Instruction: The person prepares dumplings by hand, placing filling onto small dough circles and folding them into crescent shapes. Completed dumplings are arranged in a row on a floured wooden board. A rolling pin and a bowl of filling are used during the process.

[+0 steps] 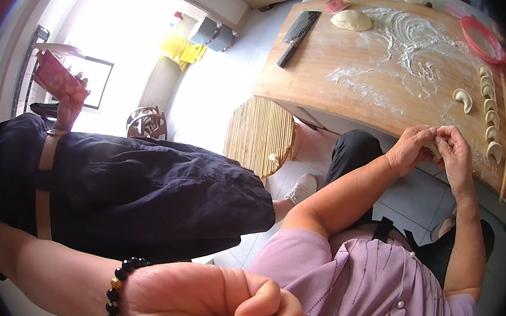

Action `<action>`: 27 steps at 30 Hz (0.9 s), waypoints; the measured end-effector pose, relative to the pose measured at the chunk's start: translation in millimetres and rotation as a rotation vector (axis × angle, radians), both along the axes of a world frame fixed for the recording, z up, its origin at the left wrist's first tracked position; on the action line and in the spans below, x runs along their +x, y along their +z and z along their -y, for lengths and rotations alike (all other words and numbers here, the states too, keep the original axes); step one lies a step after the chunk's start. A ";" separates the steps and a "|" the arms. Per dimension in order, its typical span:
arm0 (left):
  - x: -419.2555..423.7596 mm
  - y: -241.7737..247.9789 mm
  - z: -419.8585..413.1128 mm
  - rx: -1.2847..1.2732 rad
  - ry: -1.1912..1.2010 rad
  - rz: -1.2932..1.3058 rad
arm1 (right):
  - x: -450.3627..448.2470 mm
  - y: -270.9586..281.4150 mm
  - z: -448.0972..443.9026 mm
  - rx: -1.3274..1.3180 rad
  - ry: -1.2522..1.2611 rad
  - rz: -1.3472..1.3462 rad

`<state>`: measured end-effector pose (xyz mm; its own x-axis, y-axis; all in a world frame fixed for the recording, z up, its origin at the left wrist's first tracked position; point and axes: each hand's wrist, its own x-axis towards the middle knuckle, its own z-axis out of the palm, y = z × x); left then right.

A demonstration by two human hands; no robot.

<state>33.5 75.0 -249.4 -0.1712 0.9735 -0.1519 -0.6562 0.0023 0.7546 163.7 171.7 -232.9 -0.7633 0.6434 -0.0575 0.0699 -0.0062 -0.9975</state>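
At the near edge of a floured wooden board [309, 76], my left hand [408, 149] and my right hand [456, 153] are pressed together. Between their fingers they pinch a small piece of dough [434, 147], mostly hidden; I cannot tell whether it has a filling. Just beyond my hands, one folded dumpling [464, 100] lies alone on the board. To its right runs a row of several dumplings [491, 117], with a long thin wooden rolling pin [504, 136] alongside.
A cleaver [300, 36], a dough lump [351, 20] and a red-rimmed sieve [481, 39] lie farther away. A round slatted lid [255, 137] is left of the board. Beside me stands another person in a dark dress [147, 190]; their braceleted hand [193, 298] is close to the camera.
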 end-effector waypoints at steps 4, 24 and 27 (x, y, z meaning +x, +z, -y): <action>-2.8 0.9 3.0 0.004 -0.005 0.012 | -1.0 2.2 1.1 -0.007 0.028 -0.012; 0.6 25.1 -62.0 0.171 -0.031 -0.227 | 9.3 31.4 -38.9 -0.365 -0.241 -0.311; -3.0 22.2 -65.5 0.197 0.006 -0.229 | 8.2 29.2 -43.2 -0.346 -0.272 -0.273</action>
